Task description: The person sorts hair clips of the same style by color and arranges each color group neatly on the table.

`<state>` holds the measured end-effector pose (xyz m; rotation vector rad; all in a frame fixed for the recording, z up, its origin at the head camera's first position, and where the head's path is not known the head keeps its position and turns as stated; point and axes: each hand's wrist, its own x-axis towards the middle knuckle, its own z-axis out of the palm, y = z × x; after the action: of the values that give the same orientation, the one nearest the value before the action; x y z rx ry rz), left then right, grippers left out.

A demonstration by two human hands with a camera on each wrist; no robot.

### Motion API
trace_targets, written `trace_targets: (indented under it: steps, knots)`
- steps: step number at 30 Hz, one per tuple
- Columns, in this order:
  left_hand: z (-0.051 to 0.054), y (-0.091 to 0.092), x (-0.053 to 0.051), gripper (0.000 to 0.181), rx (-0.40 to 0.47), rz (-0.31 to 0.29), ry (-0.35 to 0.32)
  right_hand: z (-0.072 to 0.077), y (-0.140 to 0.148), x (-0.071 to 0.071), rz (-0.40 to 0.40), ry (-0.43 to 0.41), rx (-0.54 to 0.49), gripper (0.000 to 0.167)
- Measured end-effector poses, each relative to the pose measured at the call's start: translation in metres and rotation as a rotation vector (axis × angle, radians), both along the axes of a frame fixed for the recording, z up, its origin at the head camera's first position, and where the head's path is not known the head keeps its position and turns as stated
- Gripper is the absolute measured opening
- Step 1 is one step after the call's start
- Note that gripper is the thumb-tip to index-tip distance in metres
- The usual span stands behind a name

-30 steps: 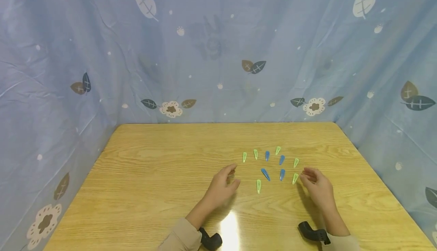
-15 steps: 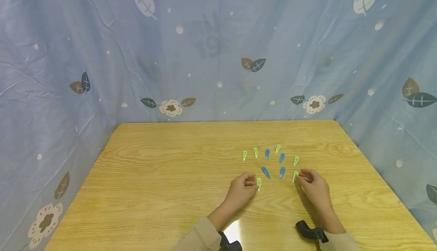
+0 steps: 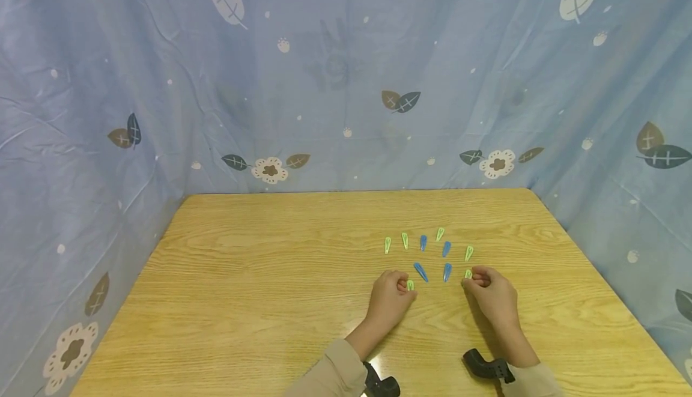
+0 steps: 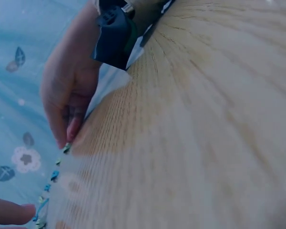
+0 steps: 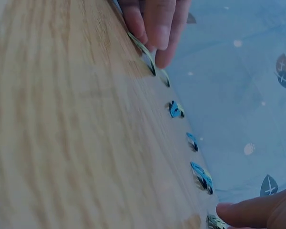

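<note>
In the head view my left hand [image 3: 387, 301] pinches a green hair clip [image 3: 410, 285] at the front of the group, the thumb hiding its near end. My right hand [image 3: 494, 298] has thumb and fingertips at another green clip [image 3: 468, 274], partly covered. In the left wrist view the right hand [image 4: 71, 86] meets a green clip [image 4: 66, 148] at its fingertips. The right wrist view shows the left hand [image 5: 157, 24] at its green clip [image 5: 143, 50], which arches off the wood. Two blue clips [image 3: 420, 272] [image 3: 447, 272] lie between the hands.
Farther back on the wooden table [image 3: 243, 277] lie two more blue clips [image 3: 423, 242] [image 3: 446, 248] and several green ones [image 3: 387, 245] [image 3: 405, 241] [image 3: 440, 234] [image 3: 468, 253]. A patterned blue curtain [image 3: 346, 84] encloses the back and sides.
My left hand has moved right, from beside the front green clip onto it. The right hand has shifted slightly left onto its green clip. The other clips stay in place.
</note>
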<state>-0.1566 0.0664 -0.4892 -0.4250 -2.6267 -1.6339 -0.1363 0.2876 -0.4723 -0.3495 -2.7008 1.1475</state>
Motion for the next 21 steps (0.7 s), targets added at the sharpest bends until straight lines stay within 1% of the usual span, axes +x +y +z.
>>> trace_targets:
  steps: [2, 5, 9, 13, 18, 21]
  knots:
    - [0.0012, 0.0012, 0.0004, 0.030, -0.023, 0.008, 0.005, 0.0006, -0.0010, -0.0007, -0.016, 0.008, 0.009, 0.035]
    - [0.0025, 0.0024, 0.0004, 0.028, -0.061, 0.016, 0.032, 0.0012, -0.0025, -0.0019, -0.032, 0.035, 0.024, 0.033]
    - [0.0053, 0.0032, -0.0004, 0.027, -0.114, 0.032, 0.050, 0.0019, -0.0035, -0.0035, -0.023, 0.058, 0.041, 0.032]
    - [0.0065, 0.0039, -0.0008, 0.025, -0.150, 0.039, 0.066, 0.0033, -0.0035, -0.0039, -0.006, 0.052, 0.052, 0.031]
    - [0.0064, 0.0038, -0.0007, 0.023, -0.163, 0.044, 0.086, 0.0052, -0.0037, -0.0037, 0.020, 0.037, 0.075, 0.029]
    - [0.0066, 0.0035, -0.0013, 0.022, -0.168, 0.053, 0.080, 0.0060, -0.0043, -0.0042, 0.014, 0.021, 0.070, 0.030]
